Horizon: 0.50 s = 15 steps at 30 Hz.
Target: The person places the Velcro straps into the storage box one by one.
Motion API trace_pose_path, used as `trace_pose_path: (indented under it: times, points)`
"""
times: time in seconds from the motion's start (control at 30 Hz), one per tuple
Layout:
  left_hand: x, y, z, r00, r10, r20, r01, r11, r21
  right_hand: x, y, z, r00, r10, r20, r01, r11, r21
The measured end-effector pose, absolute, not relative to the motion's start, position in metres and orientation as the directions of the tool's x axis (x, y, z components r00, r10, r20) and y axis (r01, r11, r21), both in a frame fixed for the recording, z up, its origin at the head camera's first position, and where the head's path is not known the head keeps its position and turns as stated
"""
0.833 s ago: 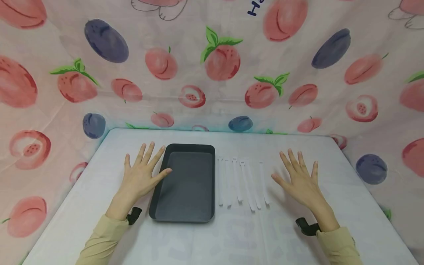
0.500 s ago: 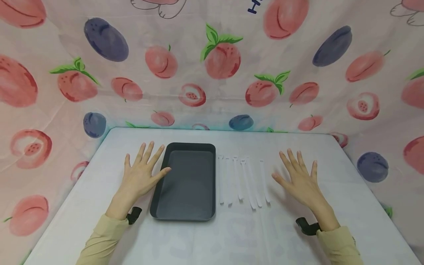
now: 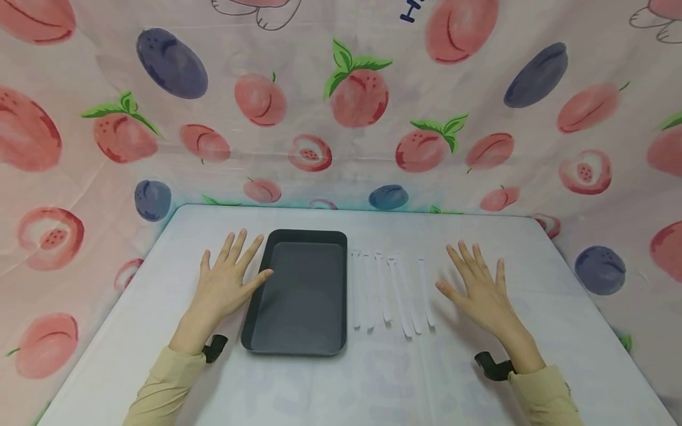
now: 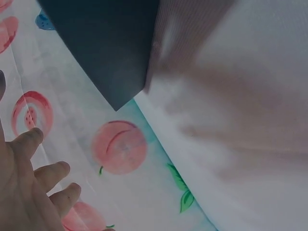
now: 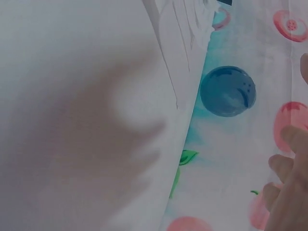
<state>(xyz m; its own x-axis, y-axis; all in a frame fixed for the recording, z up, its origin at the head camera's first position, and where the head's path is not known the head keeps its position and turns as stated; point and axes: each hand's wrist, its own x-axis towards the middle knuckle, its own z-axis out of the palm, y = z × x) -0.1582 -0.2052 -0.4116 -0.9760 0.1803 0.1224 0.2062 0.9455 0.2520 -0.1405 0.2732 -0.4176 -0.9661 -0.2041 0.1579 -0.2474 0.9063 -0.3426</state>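
Note:
A dark grey rectangular tray (image 3: 301, 296) lies left of centre on the white table. My left hand (image 3: 221, 290) hovers palm down with fingers spread; its thumb overlaps the tray's left rim in the head view. Several thin white strips (image 3: 356, 293) with small wider heads lie in a loose row just right of the tray. Farther right hovers my right hand (image 3: 479, 296), fingers spread, holding nothing. The left wrist view has a corner of the tray (image 4: 110, 48) beside my fingers, and the right wrist view shows the strips (image 5: 178, 38) near the table's far edge.
The white table (image 3: 330, 393) ends at a cloth backdrop (image 3: 351, 171) printed with peaches and plums, which also runs along both sides. Each wrist carries a black camera mount (image 3: 494, 367). Both hands cast shadows onto the tabletop.
My right hand has shifted slightly left, and my left hand has barely moved. The tray and white strips lie as before; the head view has shifted a little.

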Motion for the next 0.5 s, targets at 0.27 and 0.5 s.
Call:
trace_pose_path:
  times: [0.27, 0.5]
  points:
    - [-0.158, -0.205, -0.414, -0.974, 0.192, 0.123, 0.221, 0.929, 0.295, -0.144, 0.275, -0.425, -0.952, -0.234, 0.198, -0.294, 0.88, -0.374]
    - [-0.158, -0.205, -0.42, -0.97, 0.195, 0.146, 0.233, 0.918, 0.322, -0.148, 0.274, -0.429, -0.931, -0.272, 0.242, -0.352, 0.843, -0.406]
